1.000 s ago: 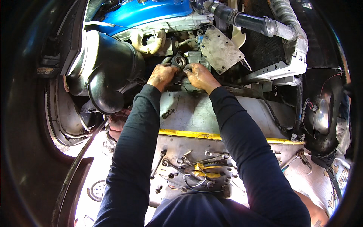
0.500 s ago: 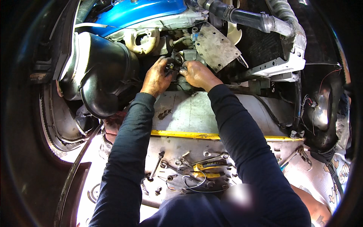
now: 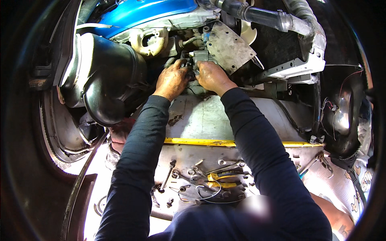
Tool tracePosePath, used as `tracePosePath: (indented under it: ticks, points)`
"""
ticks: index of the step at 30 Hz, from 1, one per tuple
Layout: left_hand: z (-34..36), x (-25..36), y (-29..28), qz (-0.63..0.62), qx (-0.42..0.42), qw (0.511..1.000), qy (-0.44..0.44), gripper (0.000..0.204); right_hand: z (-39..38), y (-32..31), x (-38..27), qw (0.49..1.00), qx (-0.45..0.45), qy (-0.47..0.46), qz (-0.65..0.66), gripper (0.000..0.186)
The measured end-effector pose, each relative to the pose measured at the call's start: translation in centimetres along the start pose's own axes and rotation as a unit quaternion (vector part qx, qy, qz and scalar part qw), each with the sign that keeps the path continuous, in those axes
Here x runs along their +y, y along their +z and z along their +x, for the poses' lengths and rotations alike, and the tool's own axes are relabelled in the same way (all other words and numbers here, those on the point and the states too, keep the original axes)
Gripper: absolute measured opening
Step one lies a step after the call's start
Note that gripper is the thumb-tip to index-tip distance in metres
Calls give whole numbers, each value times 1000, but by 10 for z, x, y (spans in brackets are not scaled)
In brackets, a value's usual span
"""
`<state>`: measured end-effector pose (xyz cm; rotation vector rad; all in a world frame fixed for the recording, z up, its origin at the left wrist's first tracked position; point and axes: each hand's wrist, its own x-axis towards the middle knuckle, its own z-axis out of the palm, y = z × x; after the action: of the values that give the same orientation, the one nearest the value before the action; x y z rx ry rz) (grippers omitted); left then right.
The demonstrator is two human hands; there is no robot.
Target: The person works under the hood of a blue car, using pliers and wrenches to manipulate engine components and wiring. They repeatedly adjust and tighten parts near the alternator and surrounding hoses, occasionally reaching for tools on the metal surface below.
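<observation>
Both of my hands are together in the engine bay, at a grey metal engine part [image 3: 201, 55] below the blue engine cover [image 3: 140, 12]. My left hand [image 3: 173, 80] has its fingers bent round something dark and small at the part's left side. Close beside it, my right hand [image 3: 212, 76] is closed, thumb and fingers pressed together against the same spot. What the fingertips grip is mostly hidden by the hands. A flat grey plate with holes [image 3: 229, 48] stands tilted just right of the part. A thin metal pipe [image 3: 192, 40] runs above the hands.
A large black air duct [image 3: 108, 76] fills the left side. Black hose with clamps [image 3: 261, 19] crosses at upper right. Nearer me, beyond a yellow strip [image 3: 201, 141], lie pliers with yellow-black handles [image 3: 225, 176], several wrenches [image 3: 225, 168] and a loop of wire [image 3: 209, 197].
My left hand has shifted slightly right, closer to my right hand, and its fingers have turned over the part. The right hand has moved a little; more of the grey part shows above it.
</observation>
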<state>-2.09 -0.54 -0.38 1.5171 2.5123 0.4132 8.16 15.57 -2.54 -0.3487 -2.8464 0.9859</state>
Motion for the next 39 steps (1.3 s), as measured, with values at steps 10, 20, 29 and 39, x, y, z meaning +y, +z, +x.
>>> tracePosePath:
  ticks: [10, 20, 29, 39]
  points:
    - [7, 0, 1, -45, -68, 996, -33, 34, -29, 5, -21, 978, -165, 123, 21, 26]
    - [5, -21, 9, -180, -88, 980, 11, 35, -43, 16, -7, 961, -69, -2, 268, 9]
    - [-4, -9, 5, -218, -92, 968, -84, 47, -29, -16, -26, 566, -3, 383, 730, 27]
    - [15, -3, 2, -170, -90, 975, -110, 49, -48, 70, 15, 886, -168, 194, 387, 26]
